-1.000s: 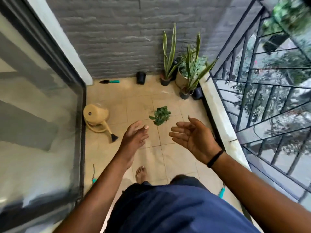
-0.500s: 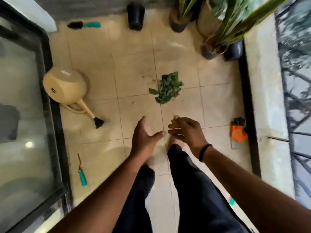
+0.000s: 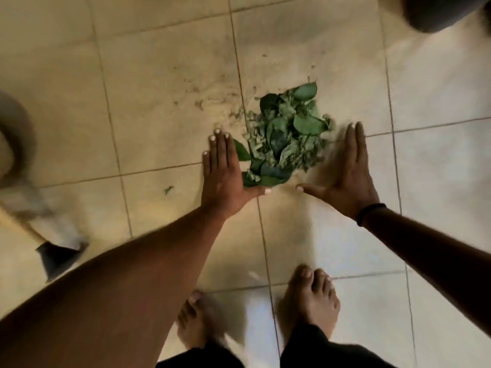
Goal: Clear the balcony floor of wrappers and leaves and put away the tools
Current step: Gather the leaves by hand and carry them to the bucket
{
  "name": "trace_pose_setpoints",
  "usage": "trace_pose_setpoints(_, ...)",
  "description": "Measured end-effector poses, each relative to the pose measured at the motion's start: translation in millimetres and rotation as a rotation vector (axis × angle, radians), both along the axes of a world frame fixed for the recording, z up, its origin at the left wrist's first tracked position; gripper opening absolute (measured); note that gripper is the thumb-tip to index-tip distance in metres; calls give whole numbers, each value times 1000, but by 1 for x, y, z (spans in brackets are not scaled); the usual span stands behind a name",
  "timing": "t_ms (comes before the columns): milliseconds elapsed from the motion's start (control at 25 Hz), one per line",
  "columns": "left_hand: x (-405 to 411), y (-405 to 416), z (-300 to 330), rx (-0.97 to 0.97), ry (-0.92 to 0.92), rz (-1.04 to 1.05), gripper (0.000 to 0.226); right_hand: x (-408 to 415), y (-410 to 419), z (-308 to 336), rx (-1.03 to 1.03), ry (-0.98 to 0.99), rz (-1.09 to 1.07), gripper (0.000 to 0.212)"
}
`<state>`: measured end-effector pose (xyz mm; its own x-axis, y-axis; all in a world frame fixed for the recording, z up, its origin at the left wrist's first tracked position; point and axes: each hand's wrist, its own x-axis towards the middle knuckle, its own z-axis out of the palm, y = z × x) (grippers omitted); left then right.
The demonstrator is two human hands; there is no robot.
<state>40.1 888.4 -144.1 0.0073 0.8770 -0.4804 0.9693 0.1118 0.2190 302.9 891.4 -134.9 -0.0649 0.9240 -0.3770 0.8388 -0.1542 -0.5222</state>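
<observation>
At the far left edge lies a blurred cream watering can (image 3: pixel 16 166), rounded and smooth, its spout running down to a dark flared rose (image 3: pixel 57 257) on the tiled floor (image 3: pixel 159 88). The floor is beige square tile with thin grout lines, dusted with small crumbs of leaf near the pile.

The left hand (image 3: pixel 223 171) lies flat, fingers straight and pressed together, pointing away from the person, thumb spread out to the side. Its inner edge touches the left margin of the leaf pile (image 3: pixel 284 139), and the thumb tip lies under the pile's near end. It holds nothing.

The leaf pile sits on the floor between the two hands, straddling a grout line. It is a loose heap of smooth, dark green oval leaves mixed with paler, crumpled dry bits. Its long axis runs diagonally, from the near left up to the far right.

The right hand (image 3: pixel 348 176) is also spread open, fingers straight and together, thumb stretched toward the left hand. It is just beside the pile's right edge; whether it touches is unclear through blur. A black band (image 3: pixel 369 212) circles its wrist.

Bare feet (image 3: pixel 310 301) stand on the tiles below, and a dark round pot (image 3: pixel 441 11) shows at the top right.
</observation>
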Motion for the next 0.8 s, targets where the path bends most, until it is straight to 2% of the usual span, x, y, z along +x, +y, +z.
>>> trace_pose_setpoints(120, 0, 13, -26, 186, 104, -56, 129, 11, 36, -34, 167, -34, 167, 156)
trace_pose_setpoints(200, -3, 18, -36, 272, 100, -96, 107, 8, 61, -46, 242, -9, 298, 151)
trace_pose_setpoints(280, -4, 19, -40, 311, 99, -118, 94, 0, 87, -48, 286, 38, 398, 145)
trace_pose_setpoints(440, -2, 19, -42, 363, 117, -156, 82, -15, 116, -49, 313, 103, 410, 134)
trace_pose_setpoints(560, -2, 22, -41, 367, 105, -165, 74, -22, 124, -44, 297, 141, 445, 136)
trace_pose_setpoints(680, -4, 16, -44, 376, 87, -178, 68, -31, 115, -45, 289, 71, 600, 141)
trace_pose_setpoints(800, -3, 18, -46, 420, 60, -143, 72, -54, 105, -49, 347, -34, 713, 123)
